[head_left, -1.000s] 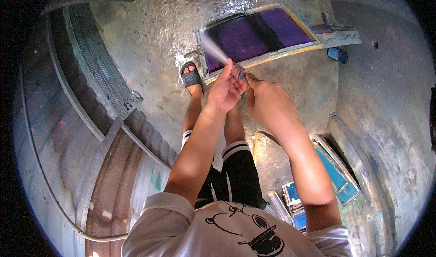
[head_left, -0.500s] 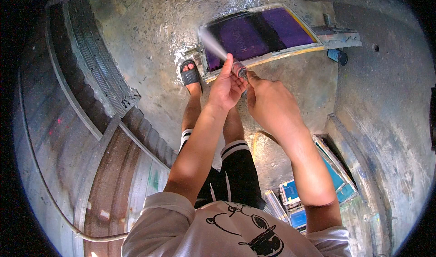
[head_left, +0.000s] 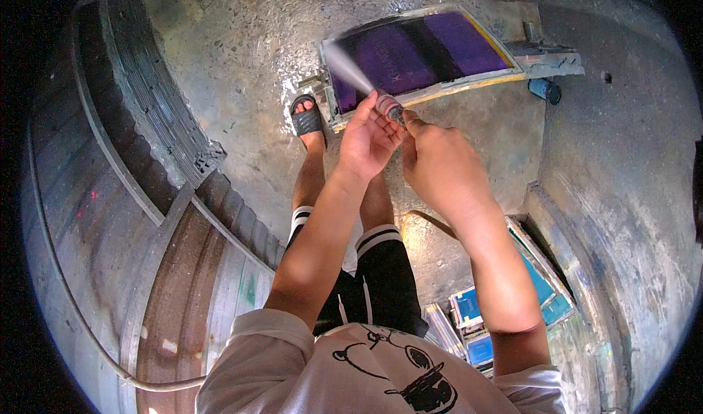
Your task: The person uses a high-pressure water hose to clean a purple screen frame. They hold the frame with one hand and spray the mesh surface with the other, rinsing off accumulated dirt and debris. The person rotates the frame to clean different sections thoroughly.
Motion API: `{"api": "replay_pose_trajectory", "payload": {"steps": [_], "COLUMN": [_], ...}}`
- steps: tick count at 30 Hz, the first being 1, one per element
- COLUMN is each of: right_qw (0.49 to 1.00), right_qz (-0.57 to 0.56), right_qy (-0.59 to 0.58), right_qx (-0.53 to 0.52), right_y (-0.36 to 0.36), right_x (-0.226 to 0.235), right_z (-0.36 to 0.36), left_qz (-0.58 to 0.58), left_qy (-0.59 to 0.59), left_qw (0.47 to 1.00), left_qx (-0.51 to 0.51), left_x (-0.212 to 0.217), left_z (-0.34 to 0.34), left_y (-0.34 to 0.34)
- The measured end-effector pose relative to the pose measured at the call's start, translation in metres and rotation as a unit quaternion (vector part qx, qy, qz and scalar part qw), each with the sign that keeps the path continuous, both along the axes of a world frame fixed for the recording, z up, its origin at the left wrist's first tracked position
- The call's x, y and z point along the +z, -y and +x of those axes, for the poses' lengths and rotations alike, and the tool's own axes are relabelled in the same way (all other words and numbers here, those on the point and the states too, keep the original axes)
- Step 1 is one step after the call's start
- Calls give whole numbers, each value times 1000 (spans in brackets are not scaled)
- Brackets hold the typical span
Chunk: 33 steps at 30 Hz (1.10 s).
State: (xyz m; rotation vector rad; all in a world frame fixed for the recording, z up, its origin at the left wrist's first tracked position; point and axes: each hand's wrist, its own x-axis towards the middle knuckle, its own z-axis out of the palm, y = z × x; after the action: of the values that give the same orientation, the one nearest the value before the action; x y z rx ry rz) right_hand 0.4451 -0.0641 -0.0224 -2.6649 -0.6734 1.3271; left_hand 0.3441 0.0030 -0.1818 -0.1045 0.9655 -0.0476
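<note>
A red and grey spray nozzle (head_left: 389, 107) points up and left, and a white jet of water (head_left: 347, 67) shoots from its tip. My left hand (head_left: 364, 142) is palm up, its fingers curled about the nozzle's front. Behind it, my right hand (head_left: 445, 166) is closed on the nozzle's rear end, with the grip mostly hidden in the fist. Beyond both hands a screen-printing frame (head_left: 439, 87) lies tilted, its purple mesh (head_left: 381, 57) crossed by a dark band. The jet passes over the frame's left part.
My foot in a black sandal (head_left: 307, 119) stands beside the frame's left corner, on wet concrete (head_left: 249, 62). A blue cylinder (head_left: 543, 90) lies by the right wall. Several blue-meshed frames (head_left: 469, 308) lean at lower right. A tan hose (head_left: 432, 222) curves below my right wrist.
My hands and the nozzle have shifted slightly right and down. The jet still comes out over the frame's left part.
</note>
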Motion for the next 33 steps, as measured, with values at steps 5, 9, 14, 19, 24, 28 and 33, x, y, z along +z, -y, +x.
{"api": "replay_pose_trajectory", "payload": {"steps": [5,9,14,19,24,28,33], "right_qw": [1000,1000,1000,999,1000,999,999], "right_qz": [5,6,1,11,19,32,40], "right_qy": [-6,-2,-7,-26,-8,-4,-2], "right_qx": [2,2,-7,-20,-5,-2,0], "right_y": [-3,-4,-5,-6,-5,-6,-7], "right_x": [3,4,4,5,3,3,-2], "right_z": [1,2,3,6,6,8,9], "left_qz": [-17,-54,13,16,11,23,10], "left_qy": [33,34,20,28,18,33,11], "left_qw": [999,998,1000,999,1000,999,1000], "left_qx": [7,10,1,2,5,3,10], "left_x": [-21,-15,1,-4,-4,-2,-4], "left_z": [-12,-11,-5,-10,-9,-7,-8], "left_y": [4,3,-1,-1,-1,-3,-2]}}
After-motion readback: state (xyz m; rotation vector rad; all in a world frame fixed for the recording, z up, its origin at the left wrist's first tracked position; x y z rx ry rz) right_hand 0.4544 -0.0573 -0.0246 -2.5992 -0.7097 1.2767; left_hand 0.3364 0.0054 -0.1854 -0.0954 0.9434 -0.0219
